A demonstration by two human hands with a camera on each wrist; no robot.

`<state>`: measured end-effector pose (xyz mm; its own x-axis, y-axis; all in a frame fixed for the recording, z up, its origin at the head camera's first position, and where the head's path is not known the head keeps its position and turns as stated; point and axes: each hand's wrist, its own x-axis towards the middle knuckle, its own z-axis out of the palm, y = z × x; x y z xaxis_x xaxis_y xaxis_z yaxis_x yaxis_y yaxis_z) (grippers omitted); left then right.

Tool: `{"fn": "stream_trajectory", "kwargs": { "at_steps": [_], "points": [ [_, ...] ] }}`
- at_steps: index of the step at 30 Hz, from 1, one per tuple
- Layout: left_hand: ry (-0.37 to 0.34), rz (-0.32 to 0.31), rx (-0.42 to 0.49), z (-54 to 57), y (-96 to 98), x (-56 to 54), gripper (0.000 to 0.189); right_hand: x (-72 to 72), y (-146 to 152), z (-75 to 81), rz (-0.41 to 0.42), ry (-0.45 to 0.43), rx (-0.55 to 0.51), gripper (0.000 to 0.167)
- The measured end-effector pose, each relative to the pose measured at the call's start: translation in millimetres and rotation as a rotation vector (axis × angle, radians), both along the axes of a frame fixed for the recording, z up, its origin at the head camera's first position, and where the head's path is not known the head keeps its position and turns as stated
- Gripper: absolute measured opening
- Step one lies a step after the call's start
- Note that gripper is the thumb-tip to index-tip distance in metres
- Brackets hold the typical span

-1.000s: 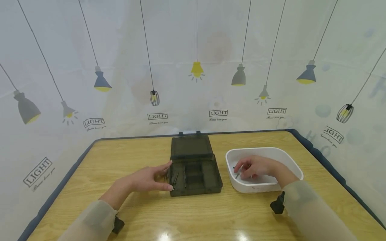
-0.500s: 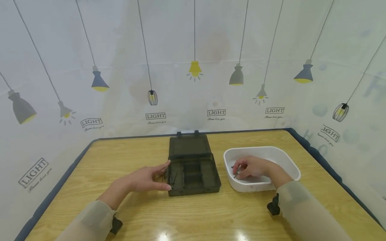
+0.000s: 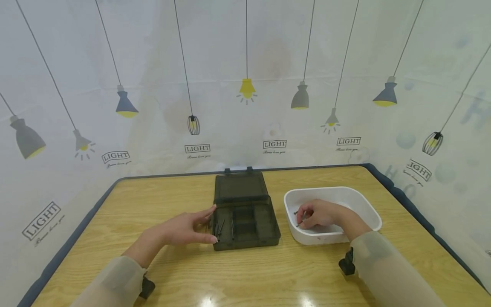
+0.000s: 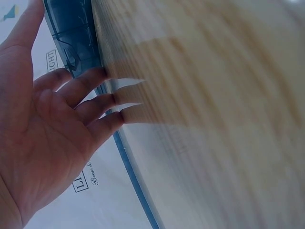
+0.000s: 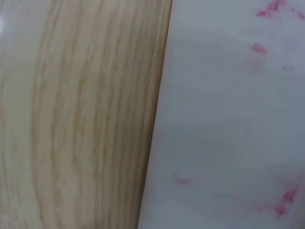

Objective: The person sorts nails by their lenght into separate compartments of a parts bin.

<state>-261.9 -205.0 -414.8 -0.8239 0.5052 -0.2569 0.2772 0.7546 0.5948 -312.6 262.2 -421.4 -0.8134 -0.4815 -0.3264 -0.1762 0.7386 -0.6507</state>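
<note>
My left hand (image 3: 184, 228) steadies the left side of a dark see-through plastic case (image 3: 268, 224), thumb at its front corner and fingers along its side; the left wrist view shows these fingers nearly straight. The case lies open with its lid folded back. Several thin dark screws (image 3: 220, 228) lie in its left compartment, and one more stands apart to their right. Inside a white plastic bin (image 3: 333, 239), my right hand (image 3: 322, 214) pinches a small dark screw (image 3: 298, 225) between thumb and fingertips. Another screw (image 3: 295, 212) lies beside those fingers. The right wrist view shows no hand.
Both containers stand on a wood-grain table (image 3: 245, 273), the bin to the right of the case. In the right wrist view, the bin wall (image 5: 214, 119) has reddish marks. A white printed curtain (image 3: 230, 51) surrounds the table's back and sides.
My right hand has lowered slightly in the bin, and its thumb and fingers have closed on a screw. My left hand keeps its place on the case. The head view has shifted slightly.
</note>
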Motion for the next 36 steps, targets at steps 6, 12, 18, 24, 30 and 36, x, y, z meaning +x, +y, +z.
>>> {"fn": "stream_trajectory", "kwargs": {
  "at_steps": [6, 12, 18, 24, 30, 36],
  "points": [
    [0.001, -0.002, 0.007, -0.4, 0.1, 0.4, 0.109, 0.5, 0, -1.9, -0.002, 0.013, 0.000, 0.010],
    [-0.016, 0.000, 0.012, -2.1, -0.9, 0.1, 0.108, 3.9, 1, -0.1, 0.022, 0.048, -0.016, 0.009],
    [-0.001, -0.001, -0.005, -1.1, -0.2, -0.6, 0.108, 7.8, 3, 5.3, -0.045, 0.071, -0.011, 0.009],
    [0.004, -0.001, -0.007, 0.6, 0.1, -0.3, 0.109, 8.8, 9, 9.1, -0.091, 0.132, -0.059, 0.008],
    [0.007, -0.005, -0.001, 1.9, 0.3, 0.0, 0.109, 12.8, 14, 16.0, -0.119, 0.166, -0.124, 0.021],
    [0.000, -0.011, 0.012, 2.2, 0.7, 1.2, 0.109, 16.3, 12, 23.1, -0.158, 0.138, -0.209, 0.029]
  ]
}}
